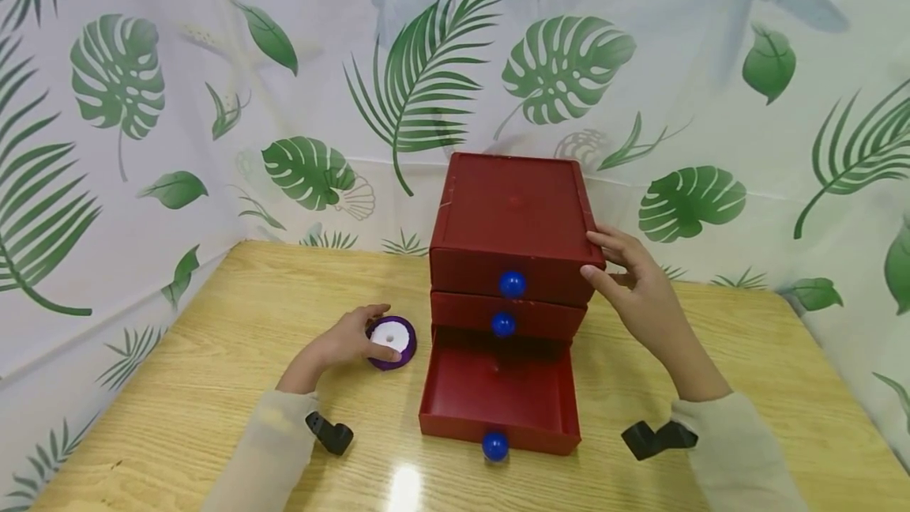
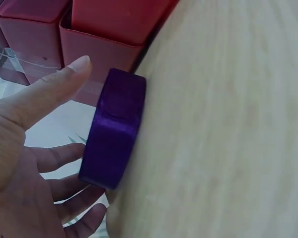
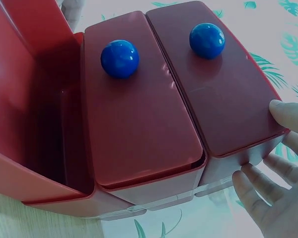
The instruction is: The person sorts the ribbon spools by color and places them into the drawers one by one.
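Note:
A spool of purple ribbon [image 1: 404, 353] with a white face lies flat on the table left of a red cabinet [image 1: 515, 208]. My left hand [image 1: 346, 340] is spread around the spool; in the left wrist view its thumb stands off from the purple ribbon [image 2: 113, 130] and the fingers are at its far side. Of the cabinet's three drawers, the bottom drawer [image 1: 498, 389] is pulled out, with nothing seen inside. My right hand [image 1: 640, 291] rests at the cabinet's upper right corner, thumb by the top drawer's front [image 3: 228, 94] and fairly straight fingers along the side.
Each drawer has a round blue knob, such as the top one [image 1: 512, 284]. The wooden table [image 1: 213, 338] reaches back to a white cloth [image 1: 320, 101] with green leaf prints. Small black devices [image 1: 329, 433] are worn on both wrists.

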Demonstrator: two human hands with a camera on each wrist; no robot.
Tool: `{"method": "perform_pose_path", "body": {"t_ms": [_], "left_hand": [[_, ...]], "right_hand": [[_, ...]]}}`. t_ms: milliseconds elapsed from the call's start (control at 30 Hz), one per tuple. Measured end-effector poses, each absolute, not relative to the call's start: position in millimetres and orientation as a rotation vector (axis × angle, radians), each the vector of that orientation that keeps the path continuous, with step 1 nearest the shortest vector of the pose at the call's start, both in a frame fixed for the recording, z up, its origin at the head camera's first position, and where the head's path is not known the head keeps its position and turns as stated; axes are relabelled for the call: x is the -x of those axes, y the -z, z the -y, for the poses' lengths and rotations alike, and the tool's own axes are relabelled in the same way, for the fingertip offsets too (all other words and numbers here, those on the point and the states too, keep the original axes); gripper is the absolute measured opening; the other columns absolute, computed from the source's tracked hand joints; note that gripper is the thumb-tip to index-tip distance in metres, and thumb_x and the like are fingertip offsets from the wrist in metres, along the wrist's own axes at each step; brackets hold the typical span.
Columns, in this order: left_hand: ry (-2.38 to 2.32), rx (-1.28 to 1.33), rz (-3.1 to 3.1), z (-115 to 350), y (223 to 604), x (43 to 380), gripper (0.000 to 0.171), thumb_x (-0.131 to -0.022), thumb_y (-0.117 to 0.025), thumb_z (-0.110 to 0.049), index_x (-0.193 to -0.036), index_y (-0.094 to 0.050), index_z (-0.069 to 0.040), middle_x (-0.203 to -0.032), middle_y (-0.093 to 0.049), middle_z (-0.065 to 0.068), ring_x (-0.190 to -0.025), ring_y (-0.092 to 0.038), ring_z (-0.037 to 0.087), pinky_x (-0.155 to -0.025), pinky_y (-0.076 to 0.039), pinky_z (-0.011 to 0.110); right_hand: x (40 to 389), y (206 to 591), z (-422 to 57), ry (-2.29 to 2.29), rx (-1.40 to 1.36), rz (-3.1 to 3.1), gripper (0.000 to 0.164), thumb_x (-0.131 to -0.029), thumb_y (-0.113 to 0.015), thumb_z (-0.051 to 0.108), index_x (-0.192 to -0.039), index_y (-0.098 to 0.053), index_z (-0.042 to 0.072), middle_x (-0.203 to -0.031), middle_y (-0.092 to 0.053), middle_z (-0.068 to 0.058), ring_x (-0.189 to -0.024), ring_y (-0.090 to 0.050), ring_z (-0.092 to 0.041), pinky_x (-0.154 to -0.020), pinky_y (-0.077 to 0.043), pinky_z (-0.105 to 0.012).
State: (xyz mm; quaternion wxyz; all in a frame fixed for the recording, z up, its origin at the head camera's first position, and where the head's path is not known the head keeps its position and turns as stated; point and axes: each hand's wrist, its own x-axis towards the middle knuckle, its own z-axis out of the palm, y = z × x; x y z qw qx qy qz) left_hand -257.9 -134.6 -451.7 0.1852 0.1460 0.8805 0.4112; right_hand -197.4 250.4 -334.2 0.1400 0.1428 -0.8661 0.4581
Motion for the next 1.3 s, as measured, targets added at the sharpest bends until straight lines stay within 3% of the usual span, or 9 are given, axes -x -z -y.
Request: {"method": "perform_pose_path", "body": {"t_ms": [133, 200, 500, 833, 1033, 1300], "left_hand": [[-1.103, -0.426, -2.554, 135.5, 454.9, 254.6, 0.091, -0.071, -0.086, -0.026, -0.144, -0.039, 0.003, -0.140, -0.048, 0.024, -0.123, -0.045, 0.036, -0.102, -0.040, 0.054], [-1.080, -0.412, -2.588, 135.8, 455.6, 252.8, 0.093, -0.068, -0.087, -0.027, -0.143, -0.041, 0.000, -0.139, -0.048, 0.022, -0.122, -0.043, 0.035, -0.101, -0.039, 0.055], [-0.988, -0.405, -2.675, 136.4, 455.2, 245.7, 0.094, -0.065, -0.088, -0.029, -0.143, -0.042, -0.005, -0.133, -0.050, 0.018, -0.119, -0.042, 0.033, -0.099, -0.040, 0.056], [-1.157, -0.426, -2.661, 140.5, 456.5, 245.5, 0.085, -0.067, -0.087, -0.025, -0.137, -0.045, 0.001, -0.131, -0.051, 0.019, -0.123, -0.049, 0.034, -0.104, -0.042, 0.051], [-1.212, -0.531, -2.683, 142.2, 441.0, 242.0, 0.082, -0.070, -0.086, -0.023, -0.135, -0.046, 0.006, -0.130, -0.051, 0.024, -0.118, -0.051, 0.036, -0.099, -0.045, 0.050], [-1.226, -0.626, -2.664, 136.4, 416.4, 227.5, 0.076, -0.068, -0.087, -0.025, -0.132, -0.053, -0.002, -0.125, -0.056, 0.016, -0.108, -0.051, 0.028, -0.092, -0.046, 0.046]], "right_hand": [[197.6, 334.2, -250.3, -1.339, -0.414, 2.493, 0.049, -0.095, -0.059, 0.014, -0.142, -0.046, 0.007, -0.152, -0.036, -0.014, -0.114, -0.045, 0.013, -0.082, -0.043, -0.003], [197.9, 334.0, -250.1, -1.342, -0.418, 2.486, 0.049, -0.095, -0.059, 0.014, -0.142, -0.047, 0.007, -0.152, -0.036, -0.014, -0.112, -0.043, 0.016, -0.081, -0.043, -0.003], [198.3, 333.4, -249.0, -1.346, -0.424, 2.478, 0.048, -0.095, -0.059, 0.014, -0.142, -0.047, 0.008, -0.152, -0.037, -0.013, -0.112, -0.044, 0.017, -0.081, -0.043, -0.004], [198.5, 336.0, -248.9, -1.337, -0.423, 2.483, 0.048, -0.095, -0.059, 0.014, -0.141, -0.047, 0.006, -0.151, -0.037, -0.014, -0.112, -0.044, 0.017, -0.081, -0.043, -0.004], [197.6, 336.5, -248.9, -1.324, -0.424, 2.475, 0.048, -0.095, -0.059, 0.014, -0.141, -0.048, 0.006, -0.151, -0.038, -0.013, -0.112, -0.044, 0.017, -0.081, -0.043, -0.004], [197.3, 336.9, -249.4, -1.326, -0.426, 2.481, 0.048, -0.096, -0.059, 0.014, -0.141, -0.047, 0.007, -0.151, -0.038, -0.013, -0.112, -0.044, 0.017, -0.081, -0.043, -0.004]]}}
